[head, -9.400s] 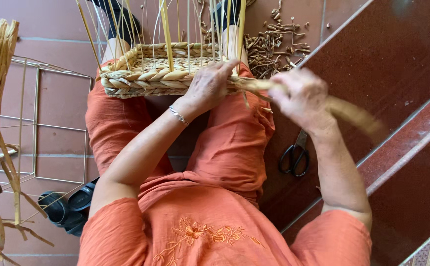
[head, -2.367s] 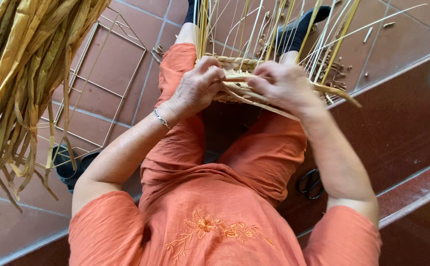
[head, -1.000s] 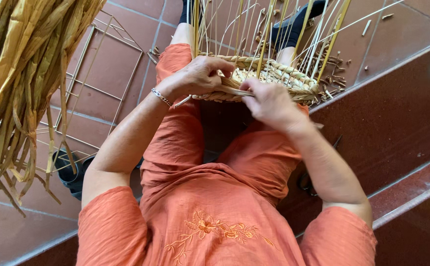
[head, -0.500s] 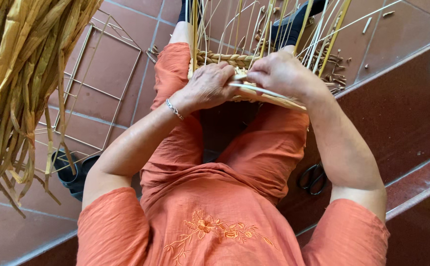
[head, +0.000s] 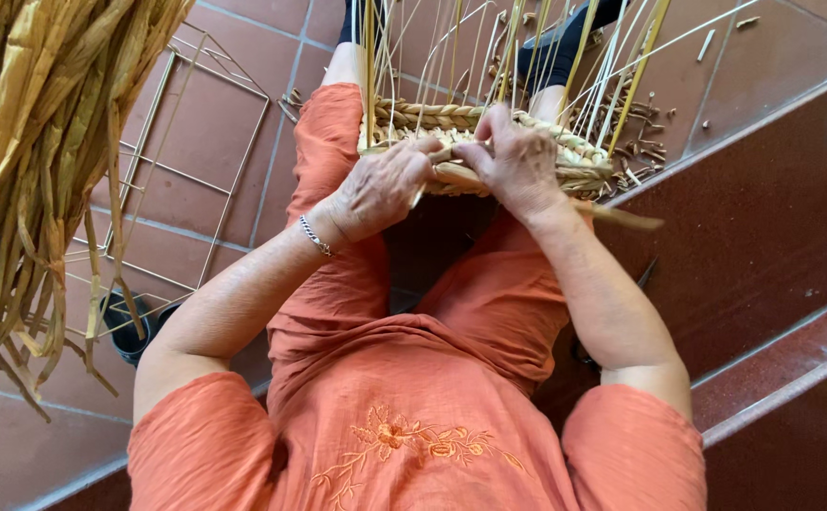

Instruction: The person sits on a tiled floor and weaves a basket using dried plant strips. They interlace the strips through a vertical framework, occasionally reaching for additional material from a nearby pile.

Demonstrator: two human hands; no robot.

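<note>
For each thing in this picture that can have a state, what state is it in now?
Woven basket: unfinished, thin upright stakes still stand free above the woven rim, resting on the knees.
Left hand: closed on a flat fibre strand at the rim.
Right hand: gripping the same strand, its end sticks out to the side.
Dried fibre bundle: loose, hanging.
Wire frame: bare, lying on the tiles.
</note>
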